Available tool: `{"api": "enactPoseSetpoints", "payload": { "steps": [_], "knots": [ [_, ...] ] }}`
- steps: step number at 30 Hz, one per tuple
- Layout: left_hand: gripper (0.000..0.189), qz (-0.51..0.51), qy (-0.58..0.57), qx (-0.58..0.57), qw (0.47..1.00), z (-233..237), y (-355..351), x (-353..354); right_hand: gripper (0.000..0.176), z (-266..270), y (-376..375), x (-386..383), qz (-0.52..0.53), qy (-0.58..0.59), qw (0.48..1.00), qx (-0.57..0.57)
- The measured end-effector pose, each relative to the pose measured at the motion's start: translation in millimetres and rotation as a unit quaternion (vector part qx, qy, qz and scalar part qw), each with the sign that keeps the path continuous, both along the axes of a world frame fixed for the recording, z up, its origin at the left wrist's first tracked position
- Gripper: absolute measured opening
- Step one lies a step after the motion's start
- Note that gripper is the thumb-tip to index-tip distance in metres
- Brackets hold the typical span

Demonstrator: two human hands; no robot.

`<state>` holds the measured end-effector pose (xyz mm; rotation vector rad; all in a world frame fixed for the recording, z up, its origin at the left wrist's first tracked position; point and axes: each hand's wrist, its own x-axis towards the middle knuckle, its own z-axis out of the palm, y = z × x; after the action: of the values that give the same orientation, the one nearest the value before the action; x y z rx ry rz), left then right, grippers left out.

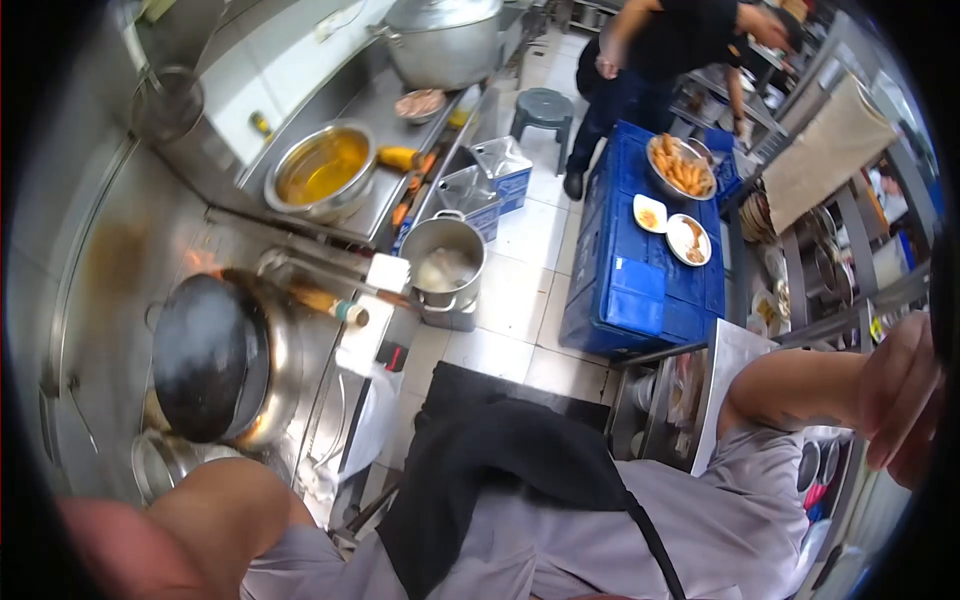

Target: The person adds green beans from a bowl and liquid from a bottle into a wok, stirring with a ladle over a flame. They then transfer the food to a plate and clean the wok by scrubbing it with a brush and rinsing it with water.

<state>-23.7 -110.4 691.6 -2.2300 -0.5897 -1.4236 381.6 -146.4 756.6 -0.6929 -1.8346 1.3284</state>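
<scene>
My left hand (125,550) is a blurred shape at the lower left edge, so its fingers cannot be told apart. Nearest to it are a steel pan (160,465) and a big dark wok (210,355) on the stove, with whitish steam over the wok. At the far right edge, my right hand (905,400) is raised with its fingers bent and pressed together. Whatever it may hold is cut off by the frame. Close to that hand runs a metal shelf rack (850,320) with kitchenware. A black apron (490,460) hangs over my grey shirt.
A steel bowl of yellow oil (325,170) and a large lidded pot (440,45) stand on the counter. A stockpot (443,255) is beside it. Fried food in a bowl (680,168) and two dishes rest on a blue chest (600,265). Another person (660,60) bends behind, near a stool (543,108).
</scene>
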Motion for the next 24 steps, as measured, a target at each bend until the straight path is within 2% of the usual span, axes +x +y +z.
{"api": "enactPoseSetpoints", "payload": {
  "steps": [2, 3, 6, 7, 15, 24],
  "knots": [
    [0.043, -0.015, -0.013, -0.003, 1.0, -5, 13, 20, 0.055, -13, -6, 8, -0.097, 0.058, 0.991, 0.067],
    [0.043, -0.02, -0.018, -0.003, 1.0, -8, 20, 28, 0.059, -16, 1, 15, -0.031, 0.107, 0.991, 0.076],
    [0.042, -0.025, -0.038, 0.008, 0.999, -17, 36, 46, 0.068, -30, 4, 37, 0.061, 0.203, 0.968, 0.133],
    [0.042, -0.026, -0.046, 0.015, 0.998, -18, 40, 51, 0.069, -24, 1, 41, 0.06, 0.188, 0.976, 0.091],
    [0.04, -0.06, -0.069, 0.024, 0.996, -18, 63, 65, 0.07, -31, -13, 22, 0.008, 0.195, 0.97, 0.145],
    [0.038, -0.07, -0.085, 0.026, 0.994, -22, 64, 46, 0.071, -32, -15, -9, -0.011, 0.193, 0.97, 0.148]
  ]
}}
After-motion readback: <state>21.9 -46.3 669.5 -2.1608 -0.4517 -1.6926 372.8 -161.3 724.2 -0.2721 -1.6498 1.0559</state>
